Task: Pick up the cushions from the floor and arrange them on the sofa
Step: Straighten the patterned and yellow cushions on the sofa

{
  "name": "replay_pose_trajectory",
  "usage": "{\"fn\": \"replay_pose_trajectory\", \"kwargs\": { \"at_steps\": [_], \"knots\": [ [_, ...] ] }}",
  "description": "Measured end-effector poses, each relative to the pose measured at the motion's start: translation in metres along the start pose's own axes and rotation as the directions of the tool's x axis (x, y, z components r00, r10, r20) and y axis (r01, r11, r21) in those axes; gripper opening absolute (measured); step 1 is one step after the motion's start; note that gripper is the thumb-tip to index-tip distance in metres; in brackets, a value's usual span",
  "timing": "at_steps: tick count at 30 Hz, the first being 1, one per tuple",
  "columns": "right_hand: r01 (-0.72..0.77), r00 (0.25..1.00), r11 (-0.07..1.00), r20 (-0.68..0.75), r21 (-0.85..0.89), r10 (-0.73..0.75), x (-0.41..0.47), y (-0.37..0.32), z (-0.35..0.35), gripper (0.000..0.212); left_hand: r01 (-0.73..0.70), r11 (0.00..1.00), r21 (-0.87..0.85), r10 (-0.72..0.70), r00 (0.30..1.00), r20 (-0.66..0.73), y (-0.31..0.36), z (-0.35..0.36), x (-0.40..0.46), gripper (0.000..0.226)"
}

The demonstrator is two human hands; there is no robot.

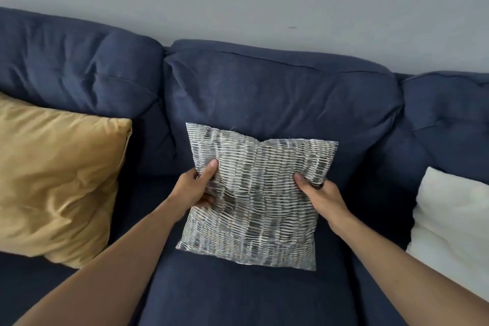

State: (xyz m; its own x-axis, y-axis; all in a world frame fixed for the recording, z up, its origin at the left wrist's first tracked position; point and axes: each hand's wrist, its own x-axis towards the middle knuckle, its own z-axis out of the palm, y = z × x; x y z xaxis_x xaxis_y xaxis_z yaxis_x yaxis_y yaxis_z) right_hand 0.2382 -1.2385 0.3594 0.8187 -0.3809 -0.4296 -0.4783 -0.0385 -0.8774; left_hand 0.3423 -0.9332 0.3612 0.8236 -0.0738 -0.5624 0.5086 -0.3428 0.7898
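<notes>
Grey-striped cushion [258, 196] is leaning against the navy sofa [277, 92], middle seat. Left hand [197, 188] and right hand [321, 194] are each clamping its side edges, between gold cushion [57, 180] and white cushion [452, 222].

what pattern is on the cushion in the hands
The held cushion has short grey-and-white dashes in rows; it shows best in the head view.
</notes>
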Motion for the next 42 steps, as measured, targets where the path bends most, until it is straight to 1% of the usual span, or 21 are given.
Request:
{"fn": "replay_pose_trajectory", "kwargs": {
  "at_steps": [3, 9, 13, 14, 16, 17, 18, 19, 20, 22, 25, 27, 28, 29, 30, 31, 32, 33, 34, 36, 42],
  "knots": [
    [0.013, 0.992, 0.999, -0.124, 0.051, -0.006, 0.003, 0.004, -0.003, 0.025, -0.015, 0.998, -0.066, 0.009, 0.996, -0.086, -0.007, -0.001, 0.007, 0.065],
    [0.012, 0.968, 1.000, -0.251, 0.010, -0.009, 0.006, 0.007, -0.009, 0.044, -0.086, 0.995, -0.050, 0.073, 0.972, -0.223, -0.007, -0.008, 0.003, 0.051],
    [0.216, 0.823, 0.971, -0.517, -0.102, -0.237, -0.031, -0.001, 0.002, 0.048, -0.245, 0.967, 0.069, 0.247, 0.839, -0.484, -0.005, -0.009, -0.030, 0.045],
    [0.284, 0.845, 0.956, -0.454, -0.068, -0.283, -0.044, -0.002, 0.006, 0.042, -0.287, 0.957, 0.035, 0.273, 0.857, -0.436, -0.005, -0.007, -0.040, 0.051],
    [0.242, 0.970, 0.970, -0.007, -0.016, -0.242, -0.062, -0.008, 0.017, 0.043, -0.221, 0.973, -0.062, 0.215, 0.973, -0.079, -0.004, 0.004, -0.054, 0.060],
    [0.140, 0.959, 0.986, 0.259, -0.088, -0.113, -0.067, -0.008, 0.025, 0.042, -0.115, 0.993, -0.011, 0.115, 0.980, 0.163, -0.006, 0.013, -0.057, 0.061],
    [0.057, 0.886, 0.981, 0.461, -0.187, 0.037, -0.068, -0.004, 0.035, 0.040, -0.038, 0.993, 0.111, -0.005, 0.931, 0.366, -0.010, 0.022, -0.057, 0.062],
    [-0.002, 0.812, 0.962, 0.561, -0.272, 0.161, -0.066, 0.005, 0.044, 0.036, -0.010, 0.973, 0.229, -0.107, 0.865, 0.490, -0.017, 0.030, -0.055, 0.061],
    [-0.038, 0.789, 0.944, 0.570, -0.327, 0.229, -0.062, 0.016, 0.051, 0.030, -0.013, 0.953, 0.303, -0.158, 0.832, 0.532, -0.024, 0.035, -0.052, 0.058],
    [-0.110, 0.859, 0.946, 0.450, -0.304, 0.244, -0.050, 0.034, 0.053, 0.021, -0.029, 0.944, 0.328, -0.129, 0.884, 0.450, -0.039, 0.036, -0.038, 0.046],
    [-0.209, 0.965, 0.973, 0.142, -0.093, 0.221, -0.036, 0.047, 0.032, 0.018, 0.027, 0.979, 0.204, -0.062, 0.983, 0.170, -0.057, 0.015, -0.017, 0.010],
    [-0.095, 0.993, 0.993, -0.081, -0.075, 0.088, -0.042, 0.048, 0.017, 0.019, -0.091, 0.965, 0.246, 0.097, 0.995, -0.012, -0.065, -0.003, -0.020, 0.023],
    [0.040, 0.984, 0.988, -0.167, -0.151, -0.065, -0.051, 0.048, 0.014, 0.019, -0.198, 0.921, 0.335, 0.244, 0.965, -0.100, -0.066, -0.009, -0.029, 0.028],
    [0.224, 0.938, 0.929, -0.194, -0.294, -0.288, -0.061, 0.047, 0.013, 0.017, -0.331, 0.834, 0.441, 0.441, 0.881, -0.172, -0.065, -0.010, -0.039, 0.029],
    [0.410, 0.841, 0.773, -0.126, -0.483, -0.525, -0.070, 0.045, 0.017, 0.018, -0.458, 0.680, 0.573, 0.648, 0.740, -0.178, -0.061, -0.005, -0.051, 0.026],
    [0.537, 0.712, 0.534, 0.012, -0.653, -0.702, -0.073, 0.044, 0.024, 0.030, -0.537, 0.494, 0.683, 0.803, 0.584, -0.121, -0.056, 0.005, -0.059, 0.028],
    [0.594, 0.611, 0.313, 0.162, -0.741, -0.775, -0.070, 0.041, 0.033, 0.047, -0.583, 0.336, 0.740, 0.878, 0.478, -0.022, -0.047, 0.020, -0.063, 0.037],
    [0.596, 0.559, 0.161, 0.263, -0.787, -0.786, -0.063, 0.036, 0.044, 0.060, -0.611, 0.216, 0.762, 0.898, 0.430, 0.090, -0.037, 0.037, -0.063, 0.047],
    [0.569, 0.555, 0.088, 0.303, -0.818, -0.775, -0.054, 0.032, 0.055, 0.068, -0.618, 0.126, 0.776, 0.888, 0.420, 0.189, -0.029, 0.054, -0.058, 0.056],
    [0.498, 0.613, 0.061, 0.301, -0.865, -0.730, -0.035, 0.025, 0.070, 0.073, -0.580, 0.037, 0.814, 0.827, 0.474, 0.301, -0.016, 0.077, -0.040, 0.064],
    [0.266, 0.765, 0.058, 0.174, -0.962, -0.620, 0.007, 0.022, 0.028, 0.082, -0.381, 0.102, 0.919, 0.706, 0.679, 0.203, -0.013, 0.041, 0.008, 0.079]
  ]
}}
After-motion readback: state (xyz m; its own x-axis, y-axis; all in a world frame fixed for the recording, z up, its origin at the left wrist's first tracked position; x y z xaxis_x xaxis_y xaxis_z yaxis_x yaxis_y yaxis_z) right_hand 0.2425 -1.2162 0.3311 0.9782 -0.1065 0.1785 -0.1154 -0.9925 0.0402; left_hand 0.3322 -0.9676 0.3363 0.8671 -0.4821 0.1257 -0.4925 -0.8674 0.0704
